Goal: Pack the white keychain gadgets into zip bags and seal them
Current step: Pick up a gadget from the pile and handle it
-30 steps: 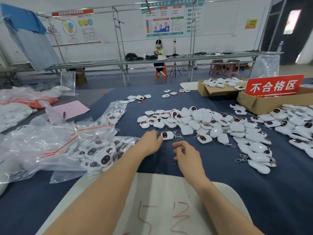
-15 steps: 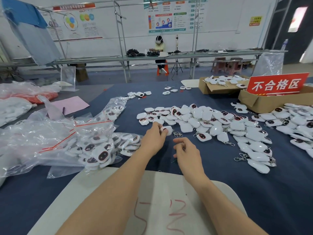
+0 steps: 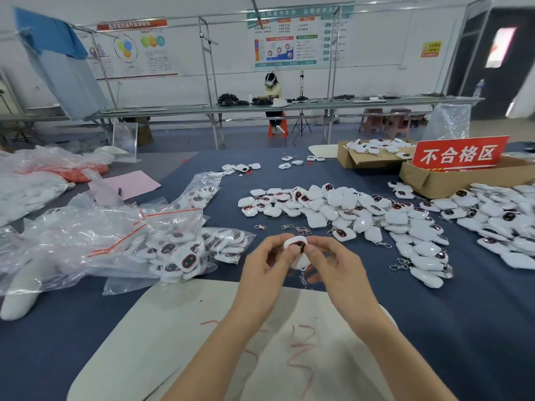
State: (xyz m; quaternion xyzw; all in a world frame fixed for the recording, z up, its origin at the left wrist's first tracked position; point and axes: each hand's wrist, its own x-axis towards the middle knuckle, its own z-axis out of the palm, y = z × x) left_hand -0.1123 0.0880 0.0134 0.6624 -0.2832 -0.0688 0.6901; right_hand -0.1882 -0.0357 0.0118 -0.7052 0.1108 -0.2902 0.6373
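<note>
My left hand (image 3: 265, 263) and my right hand (image 3: 333, 263) meet above the blue table and pinch white keychain gadgets (image 3: 296, 247) between their fingertips; the top one shows a dark red face, and a metal clip dangles below. A large loose pile of white gadgets (image 3: 347, 209) lies on the cloth just beyond my hands and runs off to the right. Clear zip bags with red seal strips (image 3: 170, 224) lie to my left, several filled with gadgets (image 3: 185, 256).
A white board with red scribbles (image 3: 225, 342) lies under my forearms. Two cardboard boxes (image 3: 428, 180) with a red sign (image 3: 459, 154) stand at the back right. Loose metal clips (image 3: 286, 227) lie ahead of my hands. A person sits at a far workbench (image 3: 272, 88).
My left hand picked a gadget off the near edge of the pile. Both hands then came together and lifted toward me, now holding the gadgets between them.
</note>
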